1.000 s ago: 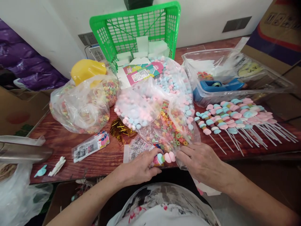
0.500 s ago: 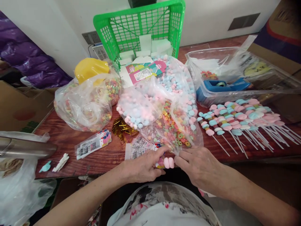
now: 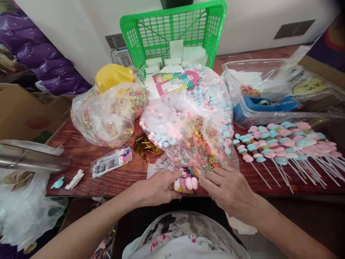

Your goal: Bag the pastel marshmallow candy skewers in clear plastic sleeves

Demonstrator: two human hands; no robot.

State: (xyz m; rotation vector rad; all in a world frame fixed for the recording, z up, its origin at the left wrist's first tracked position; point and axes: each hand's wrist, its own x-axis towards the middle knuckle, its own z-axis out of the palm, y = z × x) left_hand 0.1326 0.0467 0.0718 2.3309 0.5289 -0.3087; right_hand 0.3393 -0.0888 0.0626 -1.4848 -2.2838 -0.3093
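My left hand (image 3: 160, 187) is closed at the table's front edge, thumb and fingers around the near end of a small printed packet (image 3: 180, 184). Pink marshmallows (image 3: 191, 183) sit over the packet's right end, between my two hands. My right hand (image 3: 229, 187) has its fingers curled, tips beside the marshmallows and against the clear bag of coloured ring candies (image 3: 206, 158). What its fingers hold, if anything, is hidden. Behind lies a large clear bag of pink and blue marshmallows (image 3: 164, 122). More printed packets (image 3: 164, 163) lie partly under my left hand.
Finished-looking marshmallow skewers (image 3: 283, 140) lie in a pile at right, before a clear plastic tub (image 3: 269, 115) with a blue tape dispenser (image 3: 272, 103). A green basket (image 3: 172, 14) stands behind. At left are a candy bag (image 3: 105, 122), gold ties (image 3: 145, 145) and a steel flask (image 3: 35, 158).
The view has shifted, so the table's things appear farther right. My left hand has drawn slightly left, away from my right, showing more of the printed packet beside the pink marshmallows.
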